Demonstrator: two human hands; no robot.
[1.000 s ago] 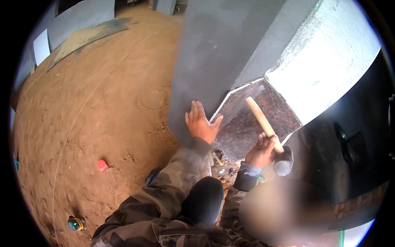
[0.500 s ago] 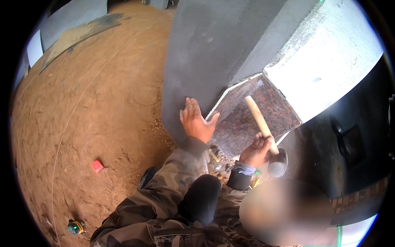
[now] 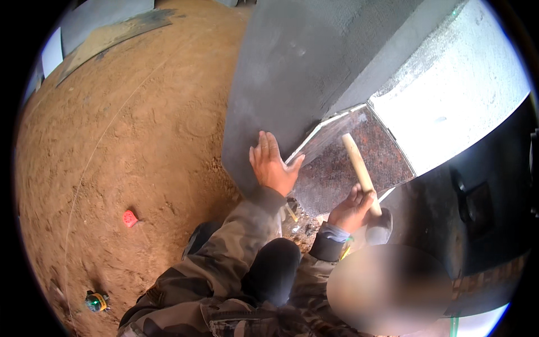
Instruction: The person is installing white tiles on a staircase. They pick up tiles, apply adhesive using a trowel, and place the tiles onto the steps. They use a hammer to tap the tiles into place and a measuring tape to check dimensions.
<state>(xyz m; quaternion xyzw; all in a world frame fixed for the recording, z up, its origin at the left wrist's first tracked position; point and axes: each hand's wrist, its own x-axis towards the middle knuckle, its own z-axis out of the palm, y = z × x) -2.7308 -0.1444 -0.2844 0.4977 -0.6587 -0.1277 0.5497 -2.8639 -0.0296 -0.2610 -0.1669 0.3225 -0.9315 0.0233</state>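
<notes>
My left hand (image 3: 274, 164) lies with fingers outstretched against the grey plastered wall (image 3: 281, 73), its thumb at the pale edge of an upright stone panel. In my right hand (image 3: 350, 212) is a mallet (image 3: 359, 163), gripped low on its wooden handle, close to the head. The handle slants up and left; the greyish head hangs below my fingers, beside a blurred patch. Beneath the handle, a speckled reddish-brown stone slab (image 3: 382, 151) fills the corner between the grey wall and a bright white wall (image 3: 460, 90).
Rubble (image 3: 303, 227) lies between my knees and the slab. On the brown dirt floor (image 3: 151, 129) to the left are a red object (image 3: 129, 218), a small black-and-yellow device (image 3: 96, 301) with a green light, and a thin line. Boards (image 3: 112, 42) stand farther back.
The view has shifted slightly, so the walls and slab sit a little farther right. My left hand stays on the wall, and my right still holds the mallet in nearly the same pose.
</notes>
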